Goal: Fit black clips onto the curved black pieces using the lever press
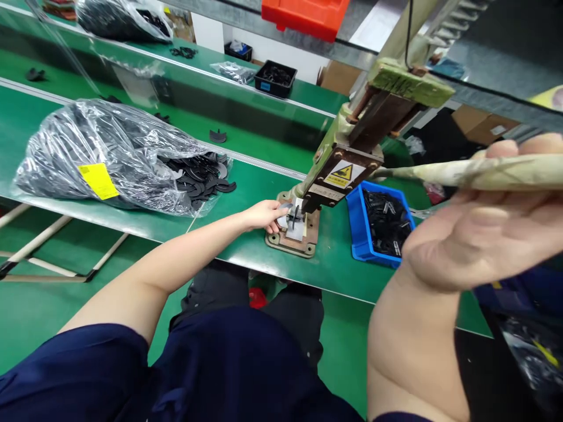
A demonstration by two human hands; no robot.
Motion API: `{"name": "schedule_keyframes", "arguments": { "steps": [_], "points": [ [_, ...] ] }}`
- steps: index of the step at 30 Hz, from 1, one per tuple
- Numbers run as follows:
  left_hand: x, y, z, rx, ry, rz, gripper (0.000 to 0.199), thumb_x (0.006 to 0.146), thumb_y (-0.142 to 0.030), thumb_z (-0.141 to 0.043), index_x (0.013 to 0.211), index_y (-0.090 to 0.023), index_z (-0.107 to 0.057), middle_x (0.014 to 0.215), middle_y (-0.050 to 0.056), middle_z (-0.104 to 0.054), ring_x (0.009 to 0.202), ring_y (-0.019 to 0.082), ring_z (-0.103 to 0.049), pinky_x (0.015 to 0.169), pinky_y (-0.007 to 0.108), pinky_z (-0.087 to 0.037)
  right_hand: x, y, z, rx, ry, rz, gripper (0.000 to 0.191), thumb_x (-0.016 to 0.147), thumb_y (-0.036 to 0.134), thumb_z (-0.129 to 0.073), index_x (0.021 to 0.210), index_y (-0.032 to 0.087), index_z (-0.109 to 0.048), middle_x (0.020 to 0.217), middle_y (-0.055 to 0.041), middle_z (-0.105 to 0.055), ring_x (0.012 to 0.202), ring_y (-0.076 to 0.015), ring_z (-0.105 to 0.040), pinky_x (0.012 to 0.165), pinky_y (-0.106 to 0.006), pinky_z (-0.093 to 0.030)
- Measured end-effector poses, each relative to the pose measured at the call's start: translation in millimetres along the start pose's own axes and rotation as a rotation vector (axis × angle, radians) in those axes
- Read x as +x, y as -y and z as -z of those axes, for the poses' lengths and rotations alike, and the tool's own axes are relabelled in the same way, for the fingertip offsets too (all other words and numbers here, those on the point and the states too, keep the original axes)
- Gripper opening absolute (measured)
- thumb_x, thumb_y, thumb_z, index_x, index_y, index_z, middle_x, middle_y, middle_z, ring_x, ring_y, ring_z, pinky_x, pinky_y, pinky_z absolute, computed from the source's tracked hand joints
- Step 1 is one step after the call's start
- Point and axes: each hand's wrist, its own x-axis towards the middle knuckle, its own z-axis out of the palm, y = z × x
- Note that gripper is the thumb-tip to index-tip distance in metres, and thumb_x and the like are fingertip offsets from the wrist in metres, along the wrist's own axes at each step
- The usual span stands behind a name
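Observation:
My left hand (263, 215) reaches to the base (313, 234) of a green hand press (336, 161), its fingers pinched at the small fixture there. A thin dark curved piece (295, 218) stands on the fixture by the fingertips; the fingers seem to hold a similar grey-black curved plastic part (285, 206), partly hidden. My right hand (479, 240) is raised at the right, gripping the press's long pale lever (492, 173), with the palm under it and fingers behind. The press's ram block, with a yellow warning label (345, 172), hangs just above the fixture.
A clear plastic bag (101, 146) of black curved parts lies open at the left. To the right of the press sits a blue bin (361, 234) of black parts. Behind a low clear partition are a black tray (275, 79) and another bag (123, 20). An orange bin (305, 16) hangs overhead.

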Motion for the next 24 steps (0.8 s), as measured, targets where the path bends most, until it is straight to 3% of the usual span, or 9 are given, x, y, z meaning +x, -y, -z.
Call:
{"name": "schedule_keyframes", "arguments": {
  "steps": [1, 2, 3, 6, 10, 15, 19, 24],
  "points": [
    [-10.4, -1.3, 0.9, -0.008, 0.003, -0.034, 0.037, 0.101, -0.052, -0.073, 0.092, -0.019, -0.06, 0.073, 0.004, -0.075, 0.051, 0.013, -0.071, 0.044, 0.019, -0.05, -7.4, -4.8, 1.3, -0.036, -0.047, 0.021, 0.053, 0.087, 0.049, -0.081, 0.135, 0.034, -0.064, 0.141, 0.0015, -0.062, 0.143, -0.0193, -0.06, 0.116, -0.036, -0.051],
    [-21.7, -3.0, 1.6, -0.017, 0.01, -0.071, 0.039, 0.1, -0.053, -0.074, 0.091, -0.019, -0.059, 0.072, 0.003, -0.075, 0.052, 0.014, -0.071, 0.044, 0.019, -0.05, -21.3, -10.9, 2.0, -0.093, -0.096, 0.072, 0.048, 0.089, 0.046, -0.08, 0.131, 0.029, -0.066, 0.136, -0.0026, -0.063, 0.133, -0.0198, -0.067, 0.108, -0.037, -0.055],
    [-33.3, -5.1, 1.8, -0.029, 0.02, -0.105, 0.041, 0.098, -0.055, -0.075, 0.09, -0.019, -0.058, 0.071, 0.003, -0.074, 0.053, 0.014, -0.072, 0.044, 0.019, -0.05, -40.7, -17.5, 1.7, -0.165, -0.078, -0.013, 0.044, 0.092, 0.042, -0.078, 0.131, 0.029, -0.065, 0.13, -0.0024, -0.064, 0.116, -0.0153, -0.071, 0.101, -0.034, -0.058],
    [-64.7, -12.2, -2.1, -0.06, 0.059, -0.17, 0.045, 0.095, -0.06, -0.077, 0.089, -0.019, -0.059, 0.07, 0.003, -0.073, 0.053, 0.014, -0.072, 0.045, 0.019, -0.05, -115.1, -31.3, -5.5, -0.172, 0.16, -0.291, 0.029, 0.091, 0.033, -0.077, 0.118, 0.023, -0.069, 0.103, -0.0033, -0.073, 0.093, -0.0148, -0.074, 0.089, -0.034, -0.063],
    [-89.1, -18.9, -17.2, -0.046, 0.123, -0.199, 0.043, 0.094, -0.06, -0.077, 0.094, -0.018, -0.064, 0.067, 0.003, -0.073, 0.052, 0.015, -0.072, 0.047, 0.021, -0.054, -187.7, -26.8, -21.3, -0.123, 0.355, -0.533, 0.031, 0.091, 0.042, -0.077, 0.117, 0.025, -0.07, 0.102, -0.0051, -0.078, 0.089, -0.0184, -0.076, 0.077, -0.034, -0.065],
    [-98.8, -18.0, -34.6, -0.003, 0.168, -0.234, 0.044, 0.096, -0.061, -0.074, 0.093, -0.018, -0.064, 0.063, 0.001, -0.071, 0.049, 0.014, -0.069, 0.048, 0.022, -0.056, -203.2, -18.0, -22.6, -0.123, 0.342, -0.627, 0.024, 0.093, 0.046, -0.075, 0.097, 0.023, -0.067, 0.089, -0.0007, -0.072, 0.078, -0.0139, -0.069, 0.073, -0.029, -0.059],
    [-101.7, -21.1, -37.1, 0.019, 0.199, -0.211, 0.046, 0.093, -0.063, -0.076, 0.094, -0.019, -0.062, 0.063, 0.0, -0.07, 0.048, 0.014, -0.068, 0.046, 0.021, -0.053, -206.4, -16.5, -14.4, -0.15, 0.368, -0.619, 0.022, 0.095, 0.044, -0.071, 0.097, 0.023, -0.065, 0.092, -0.0012, -0.072, 0.082, -0.0135, -0.067, 0.078, -0.029, -0.057],
    [-97.4, -25.8, -30.4, 0.016, 0.321, -0.148, 0.05, 0.09, -0.066, -0.077, 0.093, -0.019, -0.062, 0.066, -0.001, -0.069, 0.047, 0.013, -0.066, 0.046, 0.021, -0.052, -206.9, -11.4, -10.6, -0.222, 0.424, -0.542, 0.016, 0.097, 0.039, -0.068, 0.101, 0.024, -0.066, 0.095, -0.0011, -0.072, 0.083, -0.0137, -0.067, 0.081, -0.031, -0.057]
  ]
}}
